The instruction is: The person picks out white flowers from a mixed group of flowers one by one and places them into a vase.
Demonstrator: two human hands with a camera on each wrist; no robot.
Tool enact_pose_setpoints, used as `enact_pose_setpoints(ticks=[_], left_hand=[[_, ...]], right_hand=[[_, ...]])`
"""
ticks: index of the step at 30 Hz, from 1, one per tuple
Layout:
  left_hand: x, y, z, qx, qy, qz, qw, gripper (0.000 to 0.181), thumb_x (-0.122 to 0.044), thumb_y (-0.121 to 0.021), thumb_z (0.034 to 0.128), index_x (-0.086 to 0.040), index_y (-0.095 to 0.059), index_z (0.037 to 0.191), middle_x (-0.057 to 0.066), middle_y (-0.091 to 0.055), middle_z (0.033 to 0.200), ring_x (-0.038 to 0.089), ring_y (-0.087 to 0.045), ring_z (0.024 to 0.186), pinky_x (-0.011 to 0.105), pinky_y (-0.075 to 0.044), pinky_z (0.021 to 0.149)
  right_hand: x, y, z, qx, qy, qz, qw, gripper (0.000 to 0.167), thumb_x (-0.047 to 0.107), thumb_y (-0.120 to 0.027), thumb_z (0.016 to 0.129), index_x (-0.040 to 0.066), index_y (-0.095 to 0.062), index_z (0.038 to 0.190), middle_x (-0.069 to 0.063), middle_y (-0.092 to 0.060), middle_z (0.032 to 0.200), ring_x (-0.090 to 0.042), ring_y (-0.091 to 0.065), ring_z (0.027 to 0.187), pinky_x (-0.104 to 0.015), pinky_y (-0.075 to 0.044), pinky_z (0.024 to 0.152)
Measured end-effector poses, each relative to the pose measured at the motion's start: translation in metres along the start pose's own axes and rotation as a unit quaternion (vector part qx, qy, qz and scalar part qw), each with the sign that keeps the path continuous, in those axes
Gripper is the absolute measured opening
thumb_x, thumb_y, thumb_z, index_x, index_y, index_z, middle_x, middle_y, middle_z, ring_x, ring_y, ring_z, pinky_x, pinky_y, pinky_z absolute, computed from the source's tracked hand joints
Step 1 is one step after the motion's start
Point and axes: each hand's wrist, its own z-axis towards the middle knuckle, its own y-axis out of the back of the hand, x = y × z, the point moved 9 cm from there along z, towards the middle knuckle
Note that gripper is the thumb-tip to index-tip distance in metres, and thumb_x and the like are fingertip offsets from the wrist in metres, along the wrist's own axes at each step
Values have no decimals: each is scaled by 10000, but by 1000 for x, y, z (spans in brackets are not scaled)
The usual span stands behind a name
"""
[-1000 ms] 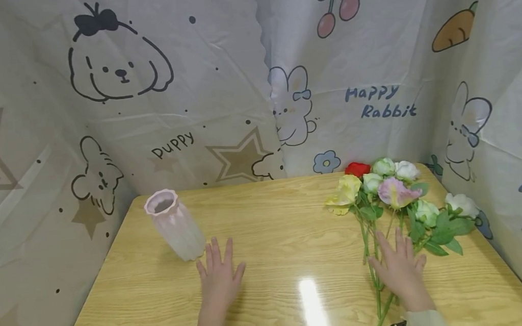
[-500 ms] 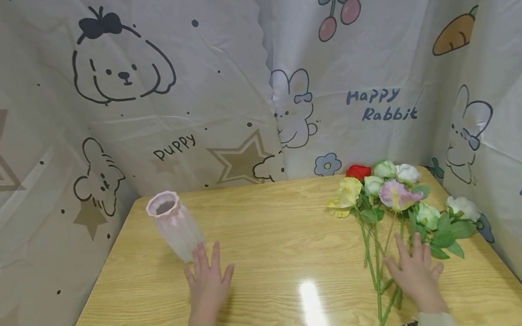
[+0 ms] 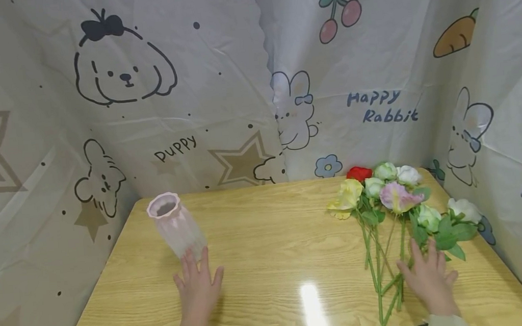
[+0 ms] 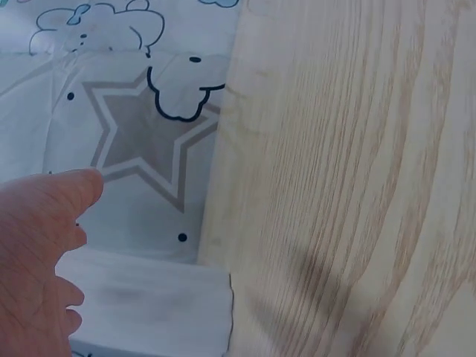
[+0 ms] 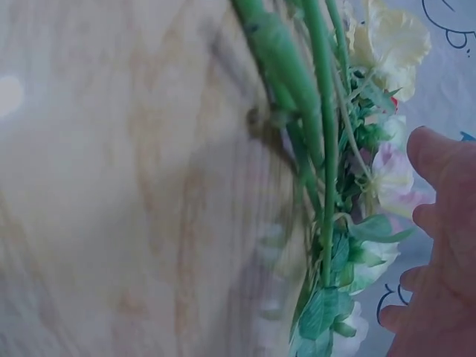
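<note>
A pink and white ribbed vase (image 3: pixel 181 230) stands at the left of the wooden table (image 3: pixel 266 234). The left hand (image 3: pixel 197 296), fingers spread, is just in front of the vase and overlaps its base in the head view; contact cannot be told. The right hand (image 3: pixel 431 282) has its fingers spread beside the green stems (image 3: pixel 378 276) and under the leaves, gripping nothing. The flowers lie at the right: a red one (image 3: pixel 359 173), a yellow one (image 3: pixel 348 194), a pink-purple one (image 3: pixel 398 196) and several pale ones. In the left wrist view the hand (image 4: pixel 37 253) shows at the left edge.
A printed white cloth (image 3: pixel 219 99) hangs behind the table and at both sides. A bright light reflection lies on the front middle of the tabletop. Some petals and leaves reach the table's right edge, near the cloth.
The left hand has moved left, toward the front of the vase. The right hand has moved right, away from the stems. The vase and flowers appear unmoved; the head view has shifted slightly.
</note>
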Motion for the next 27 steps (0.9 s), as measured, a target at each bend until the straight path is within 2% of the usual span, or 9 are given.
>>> enact_pose_setpoints(ticks=[5, 14, 21, 27], left_hand=[[10, 6, -1, -28, 105, -129, 9999, 640, -352, -446, 924, -4, -199, 1401, 339, 18, 1407, 487, 40, 1277, 692, 54, 911], [36, 19, -1, 163, 527, -269, 9981, 653, -367, -401, 939, -1, -135, 1410, 339, 98, 1401, 450, 167, 1269, 682, 110, 898], [54, 39, 10, -49, 705, -277, 9971, 720, -472, -330, 933, 8, -80, 1408, 337, 159, 1389, 460, 194, 1253, 690, 113, 888], [71, 60, 21, -338, 862, -435, 9948, 738, -414, -382, 927, 46, -50, 1398, 360, 136, 1381, 483, 174, 1249, 698, 103, 885]], right_hand=[[-7, -1, 0, 141, -227, 114, 9996, 826, 577, -297, 896, 19, 30, 1409, -318, 298, 1336, -569, 224, 1162, -739, 171, 743], [-16, -1, 2, 172, -274, 173, 9993, 864, 610, -280, 881, 8, 55, 1402, -310, 322, 1325, -551, 251, 1160, -725, 197, 740], [-19, 2, 1, 244, -358, 231, 9988, 858, 588, -284, 892, -11, 72, 1393, -310, 340, 1312, -544, 259, 1159, -723, 197, 746], [-22, 1, 1, 325, -425, 257, 9982, 878, 598, -276, 888, -22, 97, 1384, -296, 356, 1306, -536, 272, 1153, -708, 211, 754]])
